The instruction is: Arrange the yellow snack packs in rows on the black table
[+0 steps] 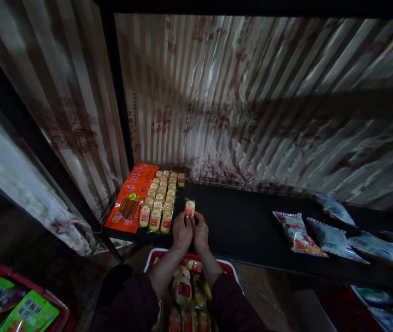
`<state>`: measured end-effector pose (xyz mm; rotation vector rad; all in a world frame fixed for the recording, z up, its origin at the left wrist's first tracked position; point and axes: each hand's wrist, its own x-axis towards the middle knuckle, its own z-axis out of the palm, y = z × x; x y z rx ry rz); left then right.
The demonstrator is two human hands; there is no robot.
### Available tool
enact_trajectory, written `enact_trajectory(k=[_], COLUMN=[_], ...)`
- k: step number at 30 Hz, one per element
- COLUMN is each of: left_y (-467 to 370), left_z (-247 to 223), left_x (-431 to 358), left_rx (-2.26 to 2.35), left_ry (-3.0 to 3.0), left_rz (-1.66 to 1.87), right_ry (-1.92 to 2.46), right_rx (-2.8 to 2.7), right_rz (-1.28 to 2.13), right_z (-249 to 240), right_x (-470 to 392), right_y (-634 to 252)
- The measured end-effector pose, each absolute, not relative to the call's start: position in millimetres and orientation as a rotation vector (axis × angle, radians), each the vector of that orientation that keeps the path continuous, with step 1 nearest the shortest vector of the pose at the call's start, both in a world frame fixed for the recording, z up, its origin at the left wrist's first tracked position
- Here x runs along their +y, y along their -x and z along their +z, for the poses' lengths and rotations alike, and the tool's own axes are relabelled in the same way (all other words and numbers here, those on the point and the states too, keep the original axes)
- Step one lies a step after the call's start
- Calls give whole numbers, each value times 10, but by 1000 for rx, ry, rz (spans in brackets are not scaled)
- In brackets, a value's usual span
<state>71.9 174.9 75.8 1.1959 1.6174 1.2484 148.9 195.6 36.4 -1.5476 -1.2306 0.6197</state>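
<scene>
Together my left hand [182,232] and my right hand [200,232] grip the lower end of a small wrapped snack cake [190,208] with a yellow, white and red wrapper. They hold it over the black shelf [237,216], near its front edge. Just left of my hands, rows of matching wrapped cakes [155,219] lie side by side on the shelf. Left of those rows, overlapping orange snack packets [127,208] line the shelf's end. Below my forearms stands a basket with a white and red rim [231,269], holding more wrapped cakes [183,288].
Striped sheeting [217,101] hangs behind the shelf, and a black upright post [118,87] rises at its left. A red and white snack bag [299,234] lies right among pale bags [334,238]. A red basket [56,302] with green packets [30,313] stands lower left.
</scene>
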Motion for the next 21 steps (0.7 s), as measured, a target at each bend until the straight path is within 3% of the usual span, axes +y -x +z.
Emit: enact_trajectory(k=[21], left_y=[-907], left_z=[596], left_x=[2299], left_rx=[1579], left_ry=[-1132], left_rz=[1396], right_ry=[1448], right_rx=[-1227], right_rz=[668], right_z=[330], right_x=[2612], right_y=[-1490])
